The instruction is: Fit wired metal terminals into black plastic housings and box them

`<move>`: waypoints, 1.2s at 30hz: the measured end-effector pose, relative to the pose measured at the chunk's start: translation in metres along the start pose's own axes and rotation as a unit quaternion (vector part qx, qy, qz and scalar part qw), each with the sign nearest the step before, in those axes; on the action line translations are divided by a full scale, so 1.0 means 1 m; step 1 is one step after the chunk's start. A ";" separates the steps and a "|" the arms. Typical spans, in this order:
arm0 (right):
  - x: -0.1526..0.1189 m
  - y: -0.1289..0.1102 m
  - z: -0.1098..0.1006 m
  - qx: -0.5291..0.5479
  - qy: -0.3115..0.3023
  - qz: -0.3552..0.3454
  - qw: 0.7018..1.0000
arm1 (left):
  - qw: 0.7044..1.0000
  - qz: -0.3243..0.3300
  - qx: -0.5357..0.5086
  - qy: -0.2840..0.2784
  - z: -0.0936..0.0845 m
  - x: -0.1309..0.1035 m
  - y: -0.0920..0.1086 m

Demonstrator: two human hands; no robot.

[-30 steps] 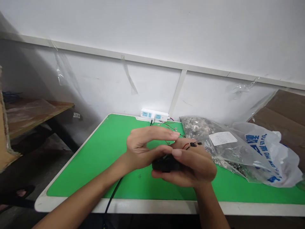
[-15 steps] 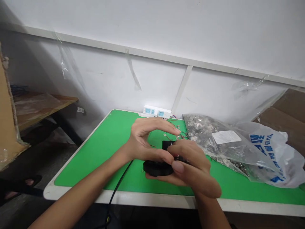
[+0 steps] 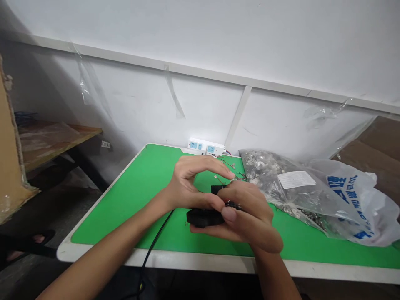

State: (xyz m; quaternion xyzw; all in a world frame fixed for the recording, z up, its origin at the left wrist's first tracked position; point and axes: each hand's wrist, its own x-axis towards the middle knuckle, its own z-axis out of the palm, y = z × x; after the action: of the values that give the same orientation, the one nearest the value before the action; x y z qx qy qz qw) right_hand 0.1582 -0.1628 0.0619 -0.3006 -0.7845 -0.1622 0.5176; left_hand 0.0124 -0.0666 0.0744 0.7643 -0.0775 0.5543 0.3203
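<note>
Just above the table's near half, a black part with a rounded, disc-like lower body [image 3: 203, 218] is held between my two hands. My right hand [image 3: 254, 212] wraps it, fingers passing underneath and thumb lying along its near side. My left hand [image 3: 189, 179] arches over from the left, closed around it: the thumb presses at the top of the disc, and the index finger curves to the far side by the right fingers. A dark block-like piece [image 3: 216, 189] sticks up behind the left thumb. Small metal bits show between the hands; the fingers hide most of the rest.
A green-topped table [image 3: 125, 200] with a white rim stands against the wall. At its back lies a white power strip [image 3: 206, 146]. Thin wires with small ends [image 3: 233, 166] are scattered nearby. Right, a clear bag of metal parts [image 3: 265, 166] lies beside a white plastic bag [image 3: 368, 204]. A black cable [image 3: 156, 241] crosses the front edge.
Both hands and the black part have shifted very slightly left. The right hand has turned in a little around the part; the grip looks the same.
</note>
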 end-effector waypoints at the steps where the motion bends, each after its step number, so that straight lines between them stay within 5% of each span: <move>1: 0.000 0.001 0.001 0.011 0.014 -0.008 1.000 | 1.000 0.001 -0.001 -0.001 0.000 0.000 0.000; 6: 0.008 0.005 0.006 0.048 0.057 -0.064 0.995 | 1.000 -0.024 -0.001 -0.010 0.001 0.000 0.001; 15: -0.002 0.016 0.018 0.178 0.093 0.040 0.979 | 0.996 -0.084 0.010 -0.001 -0.002 -0.002 -0.006; 36: 0.003 0.015 0.019 0.100 0.083 -0.051 0.990 | 0.997 -0.072 0.015 -0.031 -0.008 -0.002 -0.011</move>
State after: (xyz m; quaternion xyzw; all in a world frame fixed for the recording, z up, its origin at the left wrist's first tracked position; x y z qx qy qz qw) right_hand 0.1536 -0.1398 0.0564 -0.1925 -0.7651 -0.1336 0.5997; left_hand 0.0106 -0.0539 0.0692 0.7893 -0.0243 0.5072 0.3452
